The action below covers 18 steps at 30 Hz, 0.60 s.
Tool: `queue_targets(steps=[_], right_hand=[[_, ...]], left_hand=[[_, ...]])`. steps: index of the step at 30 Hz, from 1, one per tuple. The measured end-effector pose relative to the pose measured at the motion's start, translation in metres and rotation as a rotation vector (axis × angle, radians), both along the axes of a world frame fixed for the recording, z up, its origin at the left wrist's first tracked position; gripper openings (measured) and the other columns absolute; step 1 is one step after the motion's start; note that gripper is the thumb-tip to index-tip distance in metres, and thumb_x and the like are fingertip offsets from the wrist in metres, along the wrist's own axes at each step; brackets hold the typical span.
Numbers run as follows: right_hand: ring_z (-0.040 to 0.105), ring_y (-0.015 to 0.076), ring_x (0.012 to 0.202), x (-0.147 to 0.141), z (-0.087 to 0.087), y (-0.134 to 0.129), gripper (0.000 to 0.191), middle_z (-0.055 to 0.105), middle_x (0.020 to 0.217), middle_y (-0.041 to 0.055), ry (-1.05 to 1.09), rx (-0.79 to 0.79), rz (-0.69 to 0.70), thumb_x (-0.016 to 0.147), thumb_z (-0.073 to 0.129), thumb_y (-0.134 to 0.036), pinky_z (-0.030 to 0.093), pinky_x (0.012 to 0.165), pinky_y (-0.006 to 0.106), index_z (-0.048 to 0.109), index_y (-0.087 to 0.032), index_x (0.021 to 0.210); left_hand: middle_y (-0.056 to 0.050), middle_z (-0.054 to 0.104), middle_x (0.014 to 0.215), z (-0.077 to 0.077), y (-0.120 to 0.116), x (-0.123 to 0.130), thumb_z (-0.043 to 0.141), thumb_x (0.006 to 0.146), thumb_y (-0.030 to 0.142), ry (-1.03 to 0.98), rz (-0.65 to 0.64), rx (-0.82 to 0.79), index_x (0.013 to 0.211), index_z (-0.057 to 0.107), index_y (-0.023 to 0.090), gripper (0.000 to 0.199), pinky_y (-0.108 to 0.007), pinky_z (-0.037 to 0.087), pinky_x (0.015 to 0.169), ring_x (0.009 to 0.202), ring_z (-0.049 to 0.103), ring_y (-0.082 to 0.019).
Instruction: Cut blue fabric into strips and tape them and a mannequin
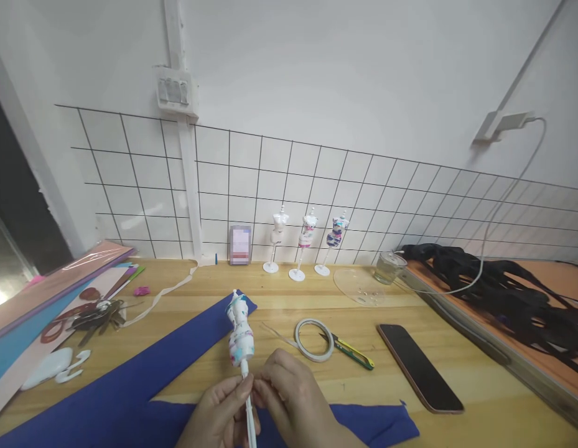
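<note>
A miniature dress form (pixel 241 333), white with blue, pink and purple patches, stands nearly upright above the table's front. My left hand (pixel 218 407) is closed around its thin white stand, thumb on top. From the other side, my right hand (pixel 293 398) pinches at the stem just below the torso, fingertips beside the left thumb. The lower end of the stand runs out of view. Blue fabric (pixel 144 373) lies flat under and behind both hands. Just beyond the right hand lie a roll of tape (pixel 298 341) with a loose end and a yellow-green craft knife (pixel 354 352).
Three more dress forms (pixel 308 227) stand by the wall grid, beside a small upright card (pixel 241 244). A phone (pixel 420 367) lies at right, near a glass (pixel 390 267) and black straps (pixel 498 292). Keys (pixel 99 316), white earphones (pixel 74 367) and coloured sheets (pixel 32 339) lie at left.
</note>
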State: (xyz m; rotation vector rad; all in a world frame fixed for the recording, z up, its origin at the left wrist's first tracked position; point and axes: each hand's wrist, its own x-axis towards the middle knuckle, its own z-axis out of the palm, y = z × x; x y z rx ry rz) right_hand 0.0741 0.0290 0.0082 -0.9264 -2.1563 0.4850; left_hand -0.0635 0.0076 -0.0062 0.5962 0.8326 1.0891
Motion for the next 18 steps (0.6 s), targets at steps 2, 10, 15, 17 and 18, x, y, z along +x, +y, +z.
queue_targets(steps=[2, 10, 15, 17, 18], right_hand=[[0.052, 0.0129, 0.067, -0.002, 0.001, -0.004, 0.024, 0.054, 0.072, 0.0034, 0.039, -0.100, 0.016, 0.086, 0.042, -0.019, 0.041, 0.061, 0.023, 0.061, -0.018, 0.071], [0.060, 0.0167, 0.069, 0.053, -0.012, 0.012, 0.024, 0.065, 0.084, 0.0062, 0.190, -0.435, -0.190, 0.083, 0.047, -0.028, 0.047, 0.059, 0.025, 0.065, -0.017, 0.094], [0.061, 0.0234, 0.085, 0.124, -0.027, 0.036, 0.027, 0.064, 0.093, 0.0139, -0.677, -0.027, -0.608, 0.083, 0.040, -0.011, 0.045, 0.075, 0.032, 0.061, -0.014, 0.101], [0.061, 0.0251, 0.077, 0.135, -0.033, 0.041, 0.028, 0.065, 0.083, 0.0150, -0.815, -0.041, -0.601, 0.077, 0.041, -0.001, 0.044, 0.068, 0.033, 0.062, -0.011, 0.092], [0.061, 0.0255, 0.074, 0.137, -0.034, 0.042, 0.029, 0.064, 0.079, 0.0151, -0.838, -0.051, -0.585, 0.075, 0.040, 0.003, 0.043, 0.064, 0.032, 0.062, -0.011, 0.089]], left_hand=[[0.003, 0.053, 0.042, -0.004, 0.002, 0.000, 0.075, 0.057, 0.044, 0.026, -0.004, 0.008, 0.057, 0.060, 0.013, 0.035, -0.013, 0.033, 0.034, 0.036, 0.043, -0.004], [0.004, 0.054, 0.041, -0.016, 0.010, -0.002, 0.072, 0.051, 0.056, 0.360, 0.050, 0.077, 0.052, 0.052, 0.016, 0.044, -0.016, 0.036, 0.028, 0.031, 0.045, -0.006], [0.005, 0.054, 0.041, -0.014, 0.006, 0.004, 0.068, 0.047, 0.063, 0.501, 0.119, 0.127, 0.054, 0.053, 0.016, 0.049, -0.017, 0.037, 0.028, 0.030, 0.044, -0.007], [0.005, 0.054, 0.039, -0.014, 0.004, 0.006, 0.067, 0.047, 0.064, 0.510, 0.105, 0.132, 0.053, 0.052, 0.017, 0.050, -0.017, 0.036, 0.027, 0.029, 0.043, -0.007], [0.005, 0.053, 0.038, -0.014, 0.003, 0.007, 0.066, 0.047, 0.065, 0.508, 0.094, 0.132, 0.052, 0.050, 0.017, 0.050, -0.016, 0.035, 0.027, 0.028, 0.043, -0.006]])
